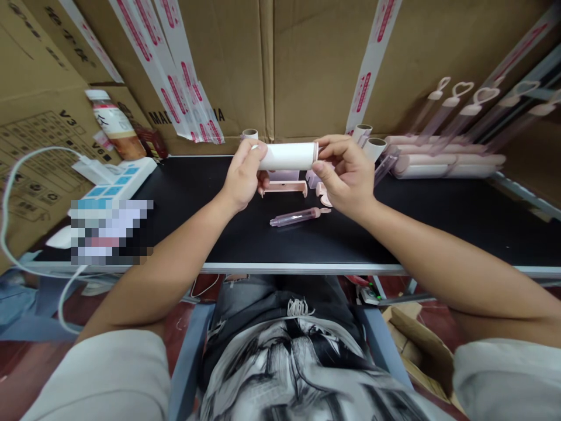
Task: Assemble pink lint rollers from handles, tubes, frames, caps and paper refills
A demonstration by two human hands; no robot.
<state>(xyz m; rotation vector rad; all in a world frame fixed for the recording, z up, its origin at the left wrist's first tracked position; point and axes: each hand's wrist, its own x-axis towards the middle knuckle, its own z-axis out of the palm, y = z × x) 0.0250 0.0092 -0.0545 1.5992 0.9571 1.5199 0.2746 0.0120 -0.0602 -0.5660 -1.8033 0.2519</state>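
Note:
A white lint roll (287,156) is held level above the black tabletop (438,216), a hand at each end. My left hand (242,175) is closed round its left end. My right hand (344,172) pinches its right end, where a pink cap edge shows. Below the roll lie a pink bracket-shaped part (284,187) and a clear pink handle (298,217). A small pink piece is partly hidden under my right hand.
More white rolls (372,146) and pink wrapped rolls (447,165) lie at the back right, with heart-topped handles (460,108) leaning on cardboard. A bottle (114,124), a white power strip (118,178) with cable and a blurred patch sit at the left. Cardboard boxes wall the back.

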